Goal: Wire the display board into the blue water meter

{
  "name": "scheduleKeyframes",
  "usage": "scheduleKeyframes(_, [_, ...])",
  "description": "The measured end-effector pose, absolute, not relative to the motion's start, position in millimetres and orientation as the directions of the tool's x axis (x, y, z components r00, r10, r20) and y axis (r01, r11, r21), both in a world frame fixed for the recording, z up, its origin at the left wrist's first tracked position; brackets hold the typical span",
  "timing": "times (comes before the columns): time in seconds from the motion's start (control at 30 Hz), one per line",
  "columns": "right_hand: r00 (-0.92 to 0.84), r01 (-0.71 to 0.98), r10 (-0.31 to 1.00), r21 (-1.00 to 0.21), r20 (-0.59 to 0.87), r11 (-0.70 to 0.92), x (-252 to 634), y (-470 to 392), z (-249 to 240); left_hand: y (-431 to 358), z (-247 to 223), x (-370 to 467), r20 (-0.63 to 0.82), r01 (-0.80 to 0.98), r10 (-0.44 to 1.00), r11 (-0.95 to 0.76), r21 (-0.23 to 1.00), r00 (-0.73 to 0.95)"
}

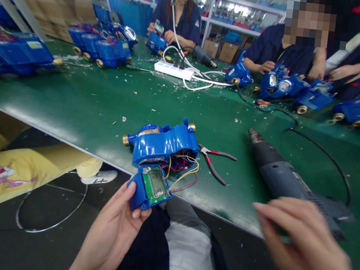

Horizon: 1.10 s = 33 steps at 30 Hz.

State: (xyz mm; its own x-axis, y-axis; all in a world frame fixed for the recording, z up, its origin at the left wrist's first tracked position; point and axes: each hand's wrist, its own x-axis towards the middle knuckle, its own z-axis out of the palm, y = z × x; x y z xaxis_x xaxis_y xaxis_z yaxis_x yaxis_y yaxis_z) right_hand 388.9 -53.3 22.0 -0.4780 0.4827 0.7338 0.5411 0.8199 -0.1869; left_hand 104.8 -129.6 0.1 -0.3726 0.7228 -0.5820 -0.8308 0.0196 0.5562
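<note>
My left hand [121, 223] grips a blue plastic cover [139, 189] that carries a green circuit board with a small display [156, 182]. Thin coloured wires [192, 169] run from the board into the open side of a blue water meter [166, 142], which lies on the bench close to its front edge. Brass ends stick out of the meter. Just right of it rest red-and-grey pliers [209, 155], their handles spread. My right hand [304, 244], smeared by motion, is near the handle of a heat gun [288, 177]; what its fingers hold, if anything, is unclear.
A white power strip [173, 69] with cables lies mid-bench. More blue meters stand at the left [17, 51] and right [314, 98]. Across the bench, people in dark blue work on meters. A person's yellow trouser leg [42, 171] is at the left. Debris dots the green bench top [83, 98].
</note>
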Motion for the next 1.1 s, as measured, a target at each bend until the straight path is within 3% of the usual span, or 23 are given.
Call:
scheduleKeyframes(0.07, [-0.56, 0.478, 0.373, -0.08, 0.74, 0.875, 329.3, -62.4, 7.8, -129.5, 0.1, 104.4, -0.578, -0.826, 0.725, 0.023, 0.563, -0.374])
scheduleKeyframes(0.17, [-0.572, 0.459, 0.35, -0.063, 0.742, 0.886, 285.3, -53.6, -11.0, -130.2, 0.0, 104.3, -0.574, -0.823, 0.728, 0.022, 0.567, -0.375])
scheduleKeyframes(0.6, [-0.655, 0.432, 0.348, -0.046, 0.671, 0.901, 282.4, -37.3, -15.9, -129.6, -4.6, 104.9, -0.598, -0.84, 0.72, 0.038, 0.541, -0.353])
scheduleKeyframes(0.7, [-0.623, 0.442, 0.417, -0.142, 0.662, 0.886, 279.8, -37.7, -18.9, -129.7, -5.1, 105.0, -0.603, -0.839, 0.714, 0.041, 0.542, -0.355])
scheduleKeyframes(0.87, [-0.448, 0.429, 0.628, -0.463, 0.636, 0.775, 271.7, -47.1, -23.1, -130.4, -7.6, 107.7, -0.594, -0.845, 0.73, 0.043, 0.533, -0.338])
scheduleKeyframes(1.1, [-0.162, 0.273, 0.827, -0.781, 0.538, 0.561, 265.6, -52.0, -29.0, -130.5, -5.3, 112.3, -0.612, -0.838, 0.718, 0.072, 0.541, -0.333])
